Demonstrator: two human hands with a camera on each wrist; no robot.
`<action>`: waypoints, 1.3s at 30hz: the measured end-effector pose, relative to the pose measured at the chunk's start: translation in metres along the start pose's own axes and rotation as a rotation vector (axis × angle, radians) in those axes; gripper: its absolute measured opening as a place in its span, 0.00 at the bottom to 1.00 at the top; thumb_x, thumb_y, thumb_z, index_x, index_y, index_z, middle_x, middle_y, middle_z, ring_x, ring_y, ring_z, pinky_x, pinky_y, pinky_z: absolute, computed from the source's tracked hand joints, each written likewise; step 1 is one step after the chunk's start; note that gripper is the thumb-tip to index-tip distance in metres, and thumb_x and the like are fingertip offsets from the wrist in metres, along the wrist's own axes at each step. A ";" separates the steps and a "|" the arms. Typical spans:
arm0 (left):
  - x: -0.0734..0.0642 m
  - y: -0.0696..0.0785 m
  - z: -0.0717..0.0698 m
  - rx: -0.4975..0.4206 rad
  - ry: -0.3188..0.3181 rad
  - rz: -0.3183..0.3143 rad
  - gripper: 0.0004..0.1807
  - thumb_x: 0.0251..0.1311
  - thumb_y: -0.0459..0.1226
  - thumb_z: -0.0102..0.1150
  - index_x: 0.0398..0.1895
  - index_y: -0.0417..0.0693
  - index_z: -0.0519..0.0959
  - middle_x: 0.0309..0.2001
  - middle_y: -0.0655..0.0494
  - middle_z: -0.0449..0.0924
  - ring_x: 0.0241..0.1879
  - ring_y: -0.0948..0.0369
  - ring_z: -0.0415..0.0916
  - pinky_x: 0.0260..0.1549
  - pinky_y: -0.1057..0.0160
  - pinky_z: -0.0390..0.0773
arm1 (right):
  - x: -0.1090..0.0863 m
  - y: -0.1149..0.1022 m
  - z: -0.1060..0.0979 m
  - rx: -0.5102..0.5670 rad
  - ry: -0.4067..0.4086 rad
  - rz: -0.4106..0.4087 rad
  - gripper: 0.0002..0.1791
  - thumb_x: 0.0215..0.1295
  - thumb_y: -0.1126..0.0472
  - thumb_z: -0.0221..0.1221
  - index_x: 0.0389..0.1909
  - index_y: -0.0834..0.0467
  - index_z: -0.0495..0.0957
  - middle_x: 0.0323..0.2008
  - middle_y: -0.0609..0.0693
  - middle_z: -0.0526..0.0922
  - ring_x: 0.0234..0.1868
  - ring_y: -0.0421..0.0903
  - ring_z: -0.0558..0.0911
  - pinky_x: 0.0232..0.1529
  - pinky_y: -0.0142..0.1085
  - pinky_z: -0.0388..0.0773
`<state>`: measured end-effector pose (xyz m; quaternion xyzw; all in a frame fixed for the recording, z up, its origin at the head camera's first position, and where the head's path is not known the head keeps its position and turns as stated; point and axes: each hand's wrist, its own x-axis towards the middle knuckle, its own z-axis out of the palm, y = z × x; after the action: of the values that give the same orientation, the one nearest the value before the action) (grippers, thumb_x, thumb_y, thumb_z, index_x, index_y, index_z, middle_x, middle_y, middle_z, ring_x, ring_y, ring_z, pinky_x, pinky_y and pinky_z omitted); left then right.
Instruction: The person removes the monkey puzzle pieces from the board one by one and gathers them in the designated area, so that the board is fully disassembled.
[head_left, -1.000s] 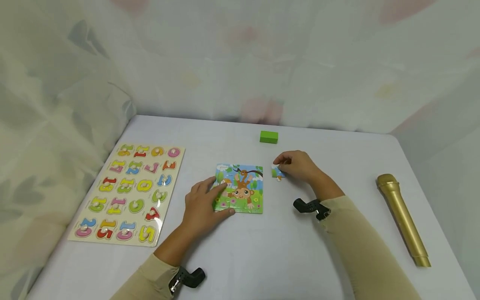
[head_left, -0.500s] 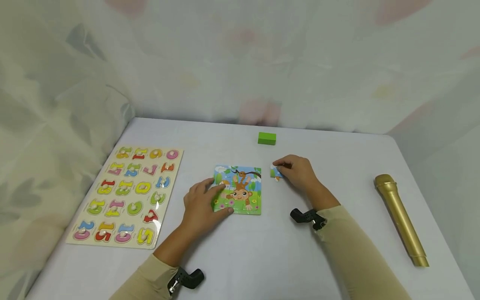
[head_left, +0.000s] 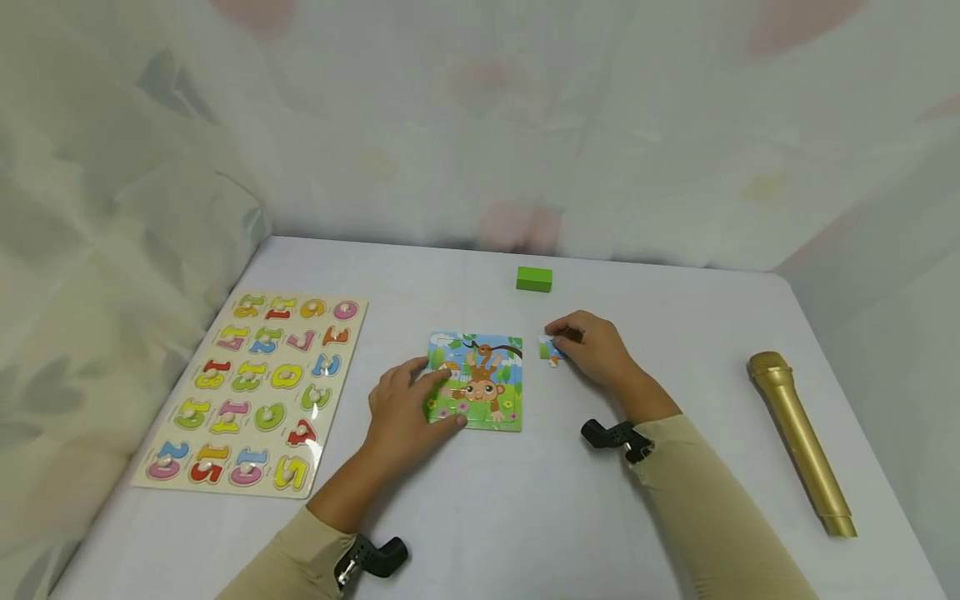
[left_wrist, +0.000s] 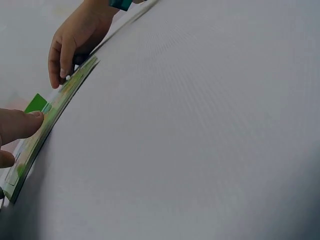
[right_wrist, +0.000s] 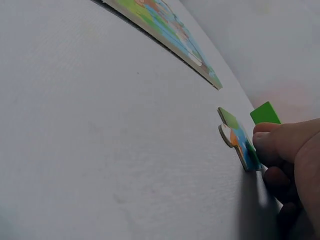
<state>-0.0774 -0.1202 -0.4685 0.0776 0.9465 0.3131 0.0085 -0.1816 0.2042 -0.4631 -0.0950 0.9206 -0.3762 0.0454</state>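
In the head view, a small square jigsaw puzzle (head_left: 491, 408) with a monkey hanging from a branch lies mid-table. My left hand (head_left: 405, 408) rests on its left side, index finger on the picture and thumb at the front edge. To the right of the puzzle, my right hand (head_left: 596, 346) pinches a loose jigsaw piece (head_left: 547, 348), coloured blue, green and white with a rounded orange-and-white tab. Close up in the right wrist view, the piece (right_wrist: 234, 131) tilts up on edge beneath the thumb, apart from the puzzle. The other fingers of that hand curl behind it.
A board of number pegs (head_left: 255, 392) lies on the left of the white-covered table. Behind the puzzle stands a green block (head_left: 534, 280). A gold microphone (head_left: 802, 442) lies at the right. Curtain-like cloth (head_left: 480, 125) rises past the table's back edge.
My right hand and its jigsaw piece have shifted slightly toward the front, and the piece has turned a little. My left hand stays on the puzzle.
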 end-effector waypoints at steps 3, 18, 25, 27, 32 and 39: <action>0.001 0.002 0.002 -0.013 0.029 -0.007 0.37 0.56 0.52 0.79 0.69 0.54 0.81 0.76 0.43 0.66 0.75 0.40 0.58 0.68 0.32 0.52 | 0.001 0.000 -0.003 0.014 -0.016 0.014 0.13 0.77 0.62 0.64 0.57 0.56 0.87 0.55 0.52 0.86 0.53 0.51 0.81 0.57 0.47 0.76; 0.014 0.004 0.008 -0.067 0.101 0.071 0.23 0.59 0.47 0.80 0.57 0.55 0.89 0.64 0.47 0.76 0.66 0.43 0.68 0.60 0.38 0.66 | 0.022 -0.030 -0.010 0.092 -0.045 -0.068 0.13 0.79 0.59 0.61 0.59 0.54 0.84 0.56 0.49 0.87 0.54 0.51 0.81 0.51 0.47 0.77; 0.019 0.001 0.008 -0.036 0.075 0.087 0.21 0.60 0.48 0.79 0.56 0.57 0.90 0.59 0.49 0.76 0.62 0.45 0.68 0.59 0.40 0.68 | 0.027 -0.045 0.007 0.152 -0.114 -0.081 0.11 0.79 0.58 0.60 0.56 0.52 0.86 0.51 0.49 0.86 0.38 0.46 0.80 0.36 0.41 0.79; 0.020 0.001 0.009 -0.027 0.068 0.078 0.21 0.61 0.48 0.78 0.56 0.57 0.90 0.60 0.49 0.75 0.62 0.45 0.68 0.60 0.40 0.67 | 0.029 -0.049 0.013 0.161 -0.150 -0.076 0.11 0.79 0.57 0.60 0.55 0.52 0.86 0.49 0.50 0.85 0.32 0.46 0.78 0.28 0.39 0.77; 0.021 0.000 0.009 -0.001 0.057 0.084 0.21 0.61 0.49 0.78 0.57 0.57 0.90 0.60 0.49 0.75 0.64 0.44 0.67 0.60 0.39 0.67 | 0.037 -0.059 0.026 0.154 -0.213 -0.130 0.11 0.77 0.58 0.61 0.54 0.52 0.87 0.50 0.48 0.86 0.43 0.46 0.81 0.42 0.41 0.78; 0.022 0.001 0.009 0.019 0.059 0.097 0.21 0.61 0.49 0.78 0.56 0.57 0.90 0.60 0.49 0.76 0.63 0.43 0.69 0.58 0.40 0.69 | 0.043 -0.068 0.036 0.174 -0.289 -0.176 0.11 0.76 0.61 0.62 0.54 0.51 0.87 0.51 0.47 0.85 0.51 0.48 0.81 0.53 0.46 0.77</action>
<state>-0.0988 -0.1106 -0.4748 0.1144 0.9444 0.3062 -0.0356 -0.2085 0.1229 -0.4418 -0.2240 0.8565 -0.4395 0.1520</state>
